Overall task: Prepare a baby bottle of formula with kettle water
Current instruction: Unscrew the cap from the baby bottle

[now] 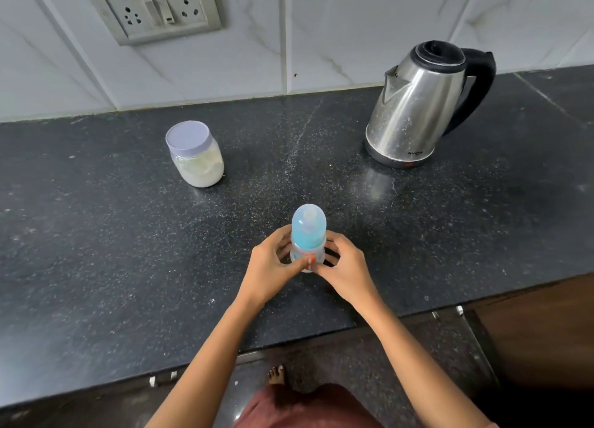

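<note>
Close in, the left hand and right hand both curl round the lower body of the bottle. It stands upright, blue cap on, near the front edge of the dark tabletop. From the bottle, a lidded jar of pale powder stands at 10 o'clock, well apart. The steel kettle stands at 1 o'clock, near the tiled wall.
</note>
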{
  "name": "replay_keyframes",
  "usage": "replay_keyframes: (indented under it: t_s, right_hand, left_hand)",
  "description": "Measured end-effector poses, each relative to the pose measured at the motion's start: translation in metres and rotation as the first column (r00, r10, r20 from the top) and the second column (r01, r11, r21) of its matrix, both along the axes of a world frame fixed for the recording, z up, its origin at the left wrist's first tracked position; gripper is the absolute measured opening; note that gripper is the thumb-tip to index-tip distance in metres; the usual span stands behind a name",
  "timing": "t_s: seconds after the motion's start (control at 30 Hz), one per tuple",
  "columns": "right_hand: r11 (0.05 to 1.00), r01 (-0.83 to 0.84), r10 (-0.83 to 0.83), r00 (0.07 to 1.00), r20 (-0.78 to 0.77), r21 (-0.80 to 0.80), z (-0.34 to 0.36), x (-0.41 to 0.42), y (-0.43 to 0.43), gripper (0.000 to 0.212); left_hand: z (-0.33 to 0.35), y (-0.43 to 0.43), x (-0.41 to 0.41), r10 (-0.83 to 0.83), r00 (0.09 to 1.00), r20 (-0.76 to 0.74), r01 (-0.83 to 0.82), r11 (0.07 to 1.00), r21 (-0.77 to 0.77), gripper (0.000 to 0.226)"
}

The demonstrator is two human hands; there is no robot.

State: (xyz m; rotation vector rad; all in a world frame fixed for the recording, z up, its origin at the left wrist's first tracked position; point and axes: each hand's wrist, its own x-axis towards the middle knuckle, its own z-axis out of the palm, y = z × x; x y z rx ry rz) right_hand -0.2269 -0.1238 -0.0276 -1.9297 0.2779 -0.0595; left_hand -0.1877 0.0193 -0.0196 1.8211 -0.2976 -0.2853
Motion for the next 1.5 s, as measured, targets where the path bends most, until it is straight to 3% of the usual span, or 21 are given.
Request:
replay_keyframes:
  t_s: [0.33, 0.57, 0.67, 0.73, 0.83, 1.03, 1.13, 1.27, 1.5]
  right_hand:
    - [0.995, -0.058, 0.057, 0.998, -0.014, -0.076, -0.002, -0.005, 0.000, 0.057]
    - [0.932, -0.239, 0.198, 0.965, -0.171, -0.273, 0.037, 0.001, -0.013, 0.088]
    - [0.901, -0.301, 0.248, 0.948, -0.197, -0.314, 0.068, 0.006, -0.008, 0.091]
    - [0.842, -0.340, 0.249, 0.934, -0.256, -0.419, 0.086, 0.011, -0.001, 0.086]
    - [0.682, -0.387, 0.217, 0.917, -0.333, -0.620, 0.101, 0.021, 0.012, 0.075]
    - [0.455, -0.408, 0.189, 0.913, -0.362, -0.791, 0.103, 0.031, 0.028, 0.061]
    - [0.420, -0.439, 0.236, 0.898, -0.371, -0.795, 0.105, 0.033, 0.028, 0.051]
    - [0.446, -0.498, 0.324, 0.864, -0.384, -0.744, 0.110, 0.036, 0.022, 0.043]
    - [0.421, -0.612, 0.459, 0.780, -0.425, -0.669, 0.109, 0.046, 0.014, 0.044]
  left_hand:
    - [-0.009, 0.002, -0.004, -0.033, 0.999, 0.030, 0.032, 0.999, 0.031, 0.056]
    - [-0.019, -0.005, -0.007, -0.033, 0.999, 0.020, 0.033, 0.999, -0.006, 0.069]
    - [-0.021, -0.013, -0.008, -0.001, 1.000, 0.006, 0.001, 1.000, -0.007, 0.064]
    - [-0.019, -0.015, -0.008, 0.027, 1.000, -0.006, -0.027, 0.999, -0.026, 0.059]
    - [-0.015, -0.016, -0.007, 0.028, 0.999, 0.038, -0.028, 1.000, -0.004, 0.049]
    - [-0.016, -0.015, -0.008, 0.029, 0.999, 0.033, -0.028, 0.999, -0.025, 0.045]
    - [-0.018, -0.014, -0.006, 0.023, 0.999, 0.046, -0.022, 1.000, -0.021, 0.045]
    - [-0.020, -0.013, -0.002, 0.001, 0.999, 0.051, 0.000, 1.000, -0.011, 0.045]
    - [-0.023, -0.012, 0.002, -0.015, 1.000, 0.027, 0.015, 1.000, 0.001, 0.041]
